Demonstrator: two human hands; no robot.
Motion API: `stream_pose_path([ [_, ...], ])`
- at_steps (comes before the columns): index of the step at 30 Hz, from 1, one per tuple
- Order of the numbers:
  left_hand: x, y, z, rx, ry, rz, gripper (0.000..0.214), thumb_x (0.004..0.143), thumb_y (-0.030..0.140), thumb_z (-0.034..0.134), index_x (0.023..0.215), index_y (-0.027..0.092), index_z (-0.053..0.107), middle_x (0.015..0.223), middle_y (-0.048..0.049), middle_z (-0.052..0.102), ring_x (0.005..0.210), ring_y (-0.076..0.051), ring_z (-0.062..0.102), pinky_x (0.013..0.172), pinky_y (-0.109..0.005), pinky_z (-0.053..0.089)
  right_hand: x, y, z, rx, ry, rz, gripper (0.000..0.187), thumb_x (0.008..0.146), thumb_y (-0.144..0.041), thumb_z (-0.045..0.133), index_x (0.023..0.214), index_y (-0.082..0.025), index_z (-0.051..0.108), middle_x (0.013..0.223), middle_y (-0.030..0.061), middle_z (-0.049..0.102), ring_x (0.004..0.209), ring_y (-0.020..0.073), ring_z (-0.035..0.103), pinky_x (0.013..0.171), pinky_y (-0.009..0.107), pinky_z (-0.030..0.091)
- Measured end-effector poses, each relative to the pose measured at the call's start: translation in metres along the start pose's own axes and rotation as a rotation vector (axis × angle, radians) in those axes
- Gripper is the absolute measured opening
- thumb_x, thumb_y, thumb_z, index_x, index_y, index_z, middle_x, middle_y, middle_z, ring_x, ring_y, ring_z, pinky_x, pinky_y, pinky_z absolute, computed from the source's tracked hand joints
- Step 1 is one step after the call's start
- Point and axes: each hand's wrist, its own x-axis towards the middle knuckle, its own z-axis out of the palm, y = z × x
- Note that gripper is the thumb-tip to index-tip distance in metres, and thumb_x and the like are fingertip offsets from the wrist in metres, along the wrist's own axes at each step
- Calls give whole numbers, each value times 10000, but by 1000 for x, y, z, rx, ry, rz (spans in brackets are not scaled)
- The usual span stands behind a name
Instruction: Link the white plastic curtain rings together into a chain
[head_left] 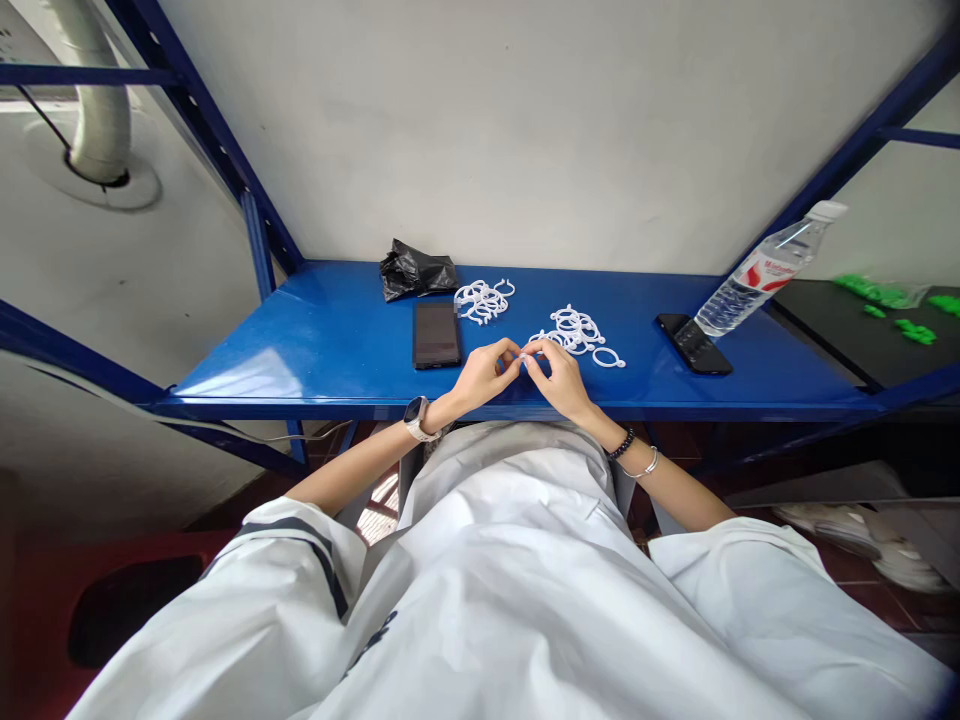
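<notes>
My left hand (490, 375) and my right hand (556, 378) meet fingertip to fingertip above the front part of the blue table (352, 345). Both are closed in a pinch. Something tiny and pale may be between the fingertips, but the fingers hide what it is. Just beyond my right hand lies a loose pile of white plastic rings (576, 328), with one single ring (621, 364) to its right. Behind my left hand is another heap of white rings (480, 302); a few look open, with small knobs at the ends.
A black phone-like device (436, 336) lies left of the rings, before a crumpled black plastic bag (416, 272). To the right, a water bottle (765, 270) stands by a black phone (694, 345). Blue metal posts (259, 240) frame the table. Green pieces (874, 290) lie farther right.
</notes>
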Motion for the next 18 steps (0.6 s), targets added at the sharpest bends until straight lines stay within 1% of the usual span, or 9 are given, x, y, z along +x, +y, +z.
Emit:
stream_pose_path([
  [4,0,0,0,2,-5,-14,237,914,392,533,929,163,593,666,8,623,566,-88,537,535,-187,421,0,1,0,-6,6,-7,91,939,-257,473,909,-235,557,934,58,675,909,223,631,806,368,507],
  [9,1,1,0,-2,2,-24,235,923,389,518,908,164,585,674,2,637,565,-89,543,538,-190,421,0,2,1,-15,13,-18,83,931,-250,485,917,-237,566,934,58,672,917,226,630,810,370,510],
  [18,1,1,-2,16,8,-14,269,949,426,495,917,169,567,655,12,609,524,-78,509,523,-187,398,0,-1,2,-46,7,-13,77,904,-264,525,960,-227,563,970,74,674,923,238,629,804,377,519],
])
